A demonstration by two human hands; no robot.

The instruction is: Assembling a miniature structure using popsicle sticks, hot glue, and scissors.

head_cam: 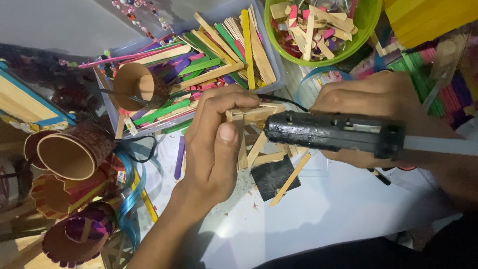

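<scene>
Head camera is showing the left hand (214,144) pinching a pale wooden stick frame (251,115) above the white table (308,209) while the right hand (378,107), fingers wrapped tightly, is pressing a black glue gun (331,133) against it, so hot glue is risking to burn the close thumb.

The left hand (214,139) pinches a small plain craft-stick frame (254,115); the right hand (378,107) grips a black glue gun (331,133), its nozzle touching the frame.

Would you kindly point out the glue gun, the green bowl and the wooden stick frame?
glue gun (328,132), head view, middle of its black barrel.
green bowl (366,30), head view, right rim.
wooden stick frame (254,113), head view, top bar.
</scene>
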